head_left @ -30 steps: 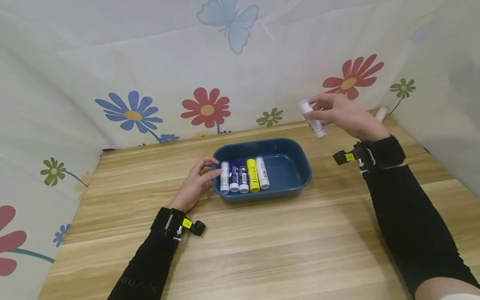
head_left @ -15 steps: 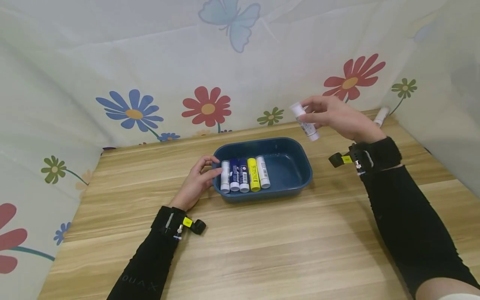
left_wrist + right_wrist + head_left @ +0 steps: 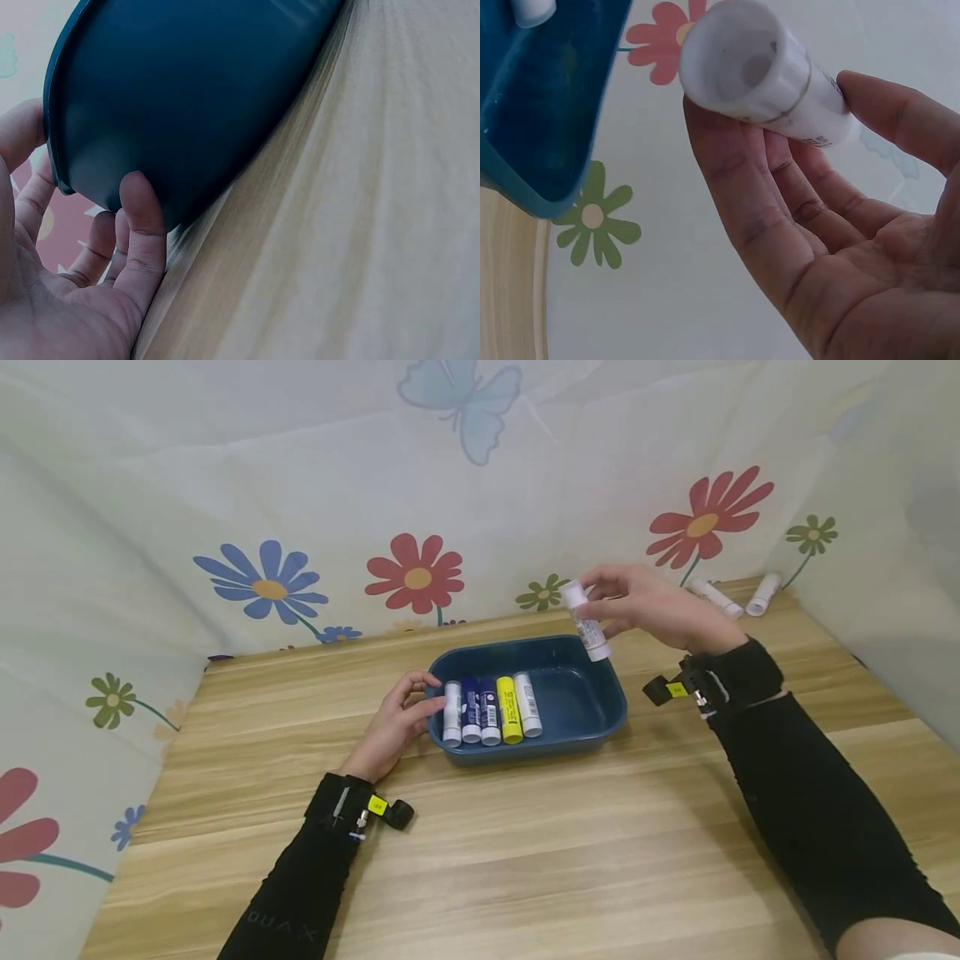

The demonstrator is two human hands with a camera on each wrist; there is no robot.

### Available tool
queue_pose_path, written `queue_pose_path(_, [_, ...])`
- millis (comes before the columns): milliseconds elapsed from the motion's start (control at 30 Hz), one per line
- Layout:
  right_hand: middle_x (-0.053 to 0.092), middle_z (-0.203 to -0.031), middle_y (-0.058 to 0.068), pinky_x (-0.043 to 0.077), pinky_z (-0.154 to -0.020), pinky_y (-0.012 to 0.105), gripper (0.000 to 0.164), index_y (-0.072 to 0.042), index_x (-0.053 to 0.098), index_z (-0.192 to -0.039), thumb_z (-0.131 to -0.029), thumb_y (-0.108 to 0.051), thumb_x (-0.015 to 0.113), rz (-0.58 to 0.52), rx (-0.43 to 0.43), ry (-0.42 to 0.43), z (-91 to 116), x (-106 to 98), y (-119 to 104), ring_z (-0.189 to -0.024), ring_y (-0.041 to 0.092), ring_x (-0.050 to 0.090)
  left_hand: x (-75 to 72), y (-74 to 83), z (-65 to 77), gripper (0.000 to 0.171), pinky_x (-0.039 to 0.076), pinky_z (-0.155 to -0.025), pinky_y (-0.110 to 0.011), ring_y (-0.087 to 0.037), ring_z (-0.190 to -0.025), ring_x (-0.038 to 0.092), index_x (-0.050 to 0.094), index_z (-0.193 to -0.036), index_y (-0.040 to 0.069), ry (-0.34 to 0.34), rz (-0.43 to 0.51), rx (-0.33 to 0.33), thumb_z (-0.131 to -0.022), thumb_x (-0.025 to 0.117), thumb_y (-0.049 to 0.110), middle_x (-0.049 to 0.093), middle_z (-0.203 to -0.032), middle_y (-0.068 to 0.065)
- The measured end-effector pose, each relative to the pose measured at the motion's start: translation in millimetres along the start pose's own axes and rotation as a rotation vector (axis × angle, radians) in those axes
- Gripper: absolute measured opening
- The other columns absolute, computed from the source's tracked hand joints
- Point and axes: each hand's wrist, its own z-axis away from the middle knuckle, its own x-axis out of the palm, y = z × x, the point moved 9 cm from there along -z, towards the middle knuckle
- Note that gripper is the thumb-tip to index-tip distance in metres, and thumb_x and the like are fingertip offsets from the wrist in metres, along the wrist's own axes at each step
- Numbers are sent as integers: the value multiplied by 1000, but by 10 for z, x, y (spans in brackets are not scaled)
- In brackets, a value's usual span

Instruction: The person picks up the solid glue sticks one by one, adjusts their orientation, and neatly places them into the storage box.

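A white glue stick [image 3: 588, 625] is pinched between the thumb and fingers of my right hand [image 3: 652, 606], tilted above the far right corner of a dark blue tray [image 3: 611, 727]. In the right wrist view the hollow end of the glue stick [image 3: 735, 67] faces the camera. My left hand [image 3: 397, 722] grips the tray's left end, thumb over the rim and other fingers against the outer wall [image 3: 187, 97]. Inside the tray lie several glue sticks side by side: white ones, dark blue ones [image 3: 470, 710] and a yellow one [image 3: 509, 710]. They fill its left part.
Two white glue sticks [image 3: 717, 599] [image 3: 764, 594] lie at the table's far right corner, behind my right wrist. The wooden table [image 3: 525, 860] meets a flower-printed cloth [image 3: 315, 502] at the back and sides.
My right hand has moved left and slightly down with the glue stick, from beside the tray to over its far right corner. The left hand holds still at the tray.
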Motion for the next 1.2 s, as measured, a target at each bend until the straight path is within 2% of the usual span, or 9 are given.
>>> queue_pose_path(100, [52, -113, 14, 52, -77, 41, 53, -10, 43, -127, -85, -32, 66, -27, 13, -33, -28, 70, -1, -96, 29, 54, 10, -1, 5, 38, 49, -79, -35, -32, -108, 46, 45, -117, 14, 2, 1, 0, -88, 63, 29, 37, -125, -14])
queue_pose_path(333, [53, -111, 15, 53, -72, 42, 50, -16, 40, -129, -87, -28, 64, 38, 11, -71, -80, 162, -127, -95, 31, 53, 21, 5, 0, 38, 49, -79, -35, -32, -108, 45, 45, -117, 14, 6, -4, 5, -87, 63, 30, 37, -124, -13])
queue_pose_path(533, [54, -107, 18, 54, -68, 42, 44, -17, 43, -125, -87, -22, 64, 75, -3, -87, -144, 207, -228, -90, 33, 55, 17, -7, 5, 39, 49, -80, -36, -32, -109, 45, 44, -118, 14, 8, -1, 0, -87, 64, 30, 37, -125, -13])
queue_pose_path(700, [57, -104, 16, 54, -65, 43, 44, -17, 43, -121, -85, -21, 67, 126, 26, -122, -201, 306, -225, -84, 31, 58, 23, 7, 8, 40, 50, -79, -36, -33, -108, 44, 44, -119, 13, 2, 4, 7, -87, 64, 29, 37, -125, -14])
queue_pose_path(967, [58, -96, 19, 53, -63, 49, 42, -11, 40, -122, -87, -15, 63, 209, 77, -190, -293, 519, -212, -71, 31, 60, 12, 7, 20, 40, 50, -77, -35, -33, -107, 45, 44, -118, 13, -2, 4, 7, -87, 64, 29, 36, -124, -15])
queue_pose_path(1067, [58, -95, 20, 54, -63, 48, 43, -9, 39, -123, -87, -14, 62, 214, 101, -220, -313, 589, -197, -69, 31, 60, 9, 8, 22, 39, 50, -77, -34, -33, -107, 45, 45, -118, 14, 0, 1, 8, -87, 64, 30, 36, -123, -15])
queue_pose_path(1200, [57, -93, 21, 54, -65, 44, 47, -8, 37, -124, -86, -16, 64, 225, 173, -266, -310, 685, -130, -69, 31, 61, 16, 4, 15, 40, 50, -78, -34, -33, -107, 45, 45, -118, 15, 0, -5, 6, -87, 64, 31, 36, -123, -14])
